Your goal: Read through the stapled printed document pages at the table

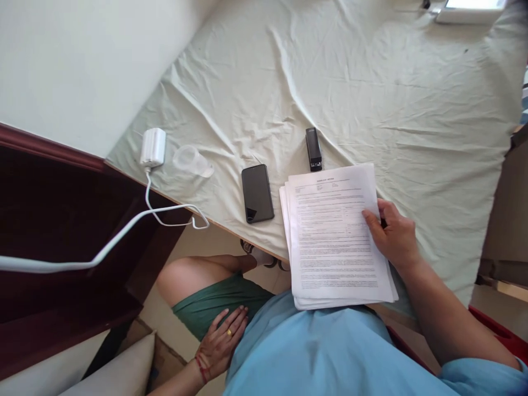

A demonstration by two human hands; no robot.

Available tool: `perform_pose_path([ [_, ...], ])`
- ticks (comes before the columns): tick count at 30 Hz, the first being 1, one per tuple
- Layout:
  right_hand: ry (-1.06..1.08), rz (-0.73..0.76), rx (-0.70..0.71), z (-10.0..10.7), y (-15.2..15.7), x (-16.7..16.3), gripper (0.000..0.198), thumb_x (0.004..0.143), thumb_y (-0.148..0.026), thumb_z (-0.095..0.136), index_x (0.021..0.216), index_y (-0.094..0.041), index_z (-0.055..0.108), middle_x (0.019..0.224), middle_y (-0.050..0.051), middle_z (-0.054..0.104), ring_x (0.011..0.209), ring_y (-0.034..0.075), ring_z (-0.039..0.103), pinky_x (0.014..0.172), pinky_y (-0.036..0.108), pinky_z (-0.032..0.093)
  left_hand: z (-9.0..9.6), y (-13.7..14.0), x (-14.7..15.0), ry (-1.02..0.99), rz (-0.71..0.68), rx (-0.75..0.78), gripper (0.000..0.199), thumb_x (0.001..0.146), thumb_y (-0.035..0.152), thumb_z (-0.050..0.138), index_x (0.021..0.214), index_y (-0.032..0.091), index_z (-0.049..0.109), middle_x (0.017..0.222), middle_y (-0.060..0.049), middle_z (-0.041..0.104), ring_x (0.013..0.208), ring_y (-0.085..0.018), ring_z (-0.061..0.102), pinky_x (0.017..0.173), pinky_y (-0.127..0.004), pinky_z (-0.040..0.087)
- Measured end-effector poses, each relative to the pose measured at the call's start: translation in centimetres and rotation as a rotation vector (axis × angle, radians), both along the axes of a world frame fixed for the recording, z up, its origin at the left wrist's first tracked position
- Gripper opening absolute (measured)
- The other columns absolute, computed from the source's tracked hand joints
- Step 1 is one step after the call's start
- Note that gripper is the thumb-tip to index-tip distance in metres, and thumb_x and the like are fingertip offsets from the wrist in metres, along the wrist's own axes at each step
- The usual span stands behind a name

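Note:
A stack of printed paper sheets [334,236] lies at the table's front edge, overhanging toward my blue shirt, its sheets slightly fanned. My right hand [391,231] grips the stack's right side, thumb on top and fingers beneath. On the green shorts by my lap rests my left hand [225,335], fingers stretched out flat, holding nothing; it wears a ring and a red wrist string. Just beyond the stack's top edge is a black stapler [313,149]. Left of the paper, a black smartphone [257,193] lies with its screen dark.
A pale green cloth [412,121] with creases covers the table. At left are a translucent plastic cup [192,160] on its side and a white power adapter [153,147] with a white cable [103,256] running off the edge. A white device [470,14] sits far right.

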State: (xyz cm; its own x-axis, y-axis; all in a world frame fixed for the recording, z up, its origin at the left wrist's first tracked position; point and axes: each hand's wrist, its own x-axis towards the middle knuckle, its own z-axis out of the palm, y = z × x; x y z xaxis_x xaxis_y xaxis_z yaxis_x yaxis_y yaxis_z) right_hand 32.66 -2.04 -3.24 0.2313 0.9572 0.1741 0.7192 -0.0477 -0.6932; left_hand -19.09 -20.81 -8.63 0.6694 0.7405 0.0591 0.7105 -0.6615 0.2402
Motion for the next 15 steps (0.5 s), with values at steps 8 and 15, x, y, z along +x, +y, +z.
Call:
perform_pose_path([
  [8,-0.09,-0.063,0.098,0.2,0.4,1.2,0.023,0.099,-0.043,0.057,0.084,-0.027,0.064,0.077,0.006,0.065,0.073,0.025,0.061,0.071,0.04,0.049,-0.6,-0.3,-0.4,0.01,0.038,0.008,0.041,0.102,0.009,0.043,0.123,0.022,0.076,0.129,-0.007,0.082,0.123,-0.019,0.075,0.133,-0.035,0.025],
  [15,0.16,-0.173,-0.072,0.3,0.1,4.8,0.024,0.087,-0.045,0.071,0.076,-0.024,0.066,0.063,0.0,0.058,0.059,0.017,0.048,0.057,0.034,0.039,-1.5,-0.6,-1.8,0.057,0.003,-0.013,0.055,0.096,0.008,0.046,0.137,0.032,0.074,0.14,-0.001,0.077,0.126,-0.02,0.075,0.124,-0.039,0.039],
])
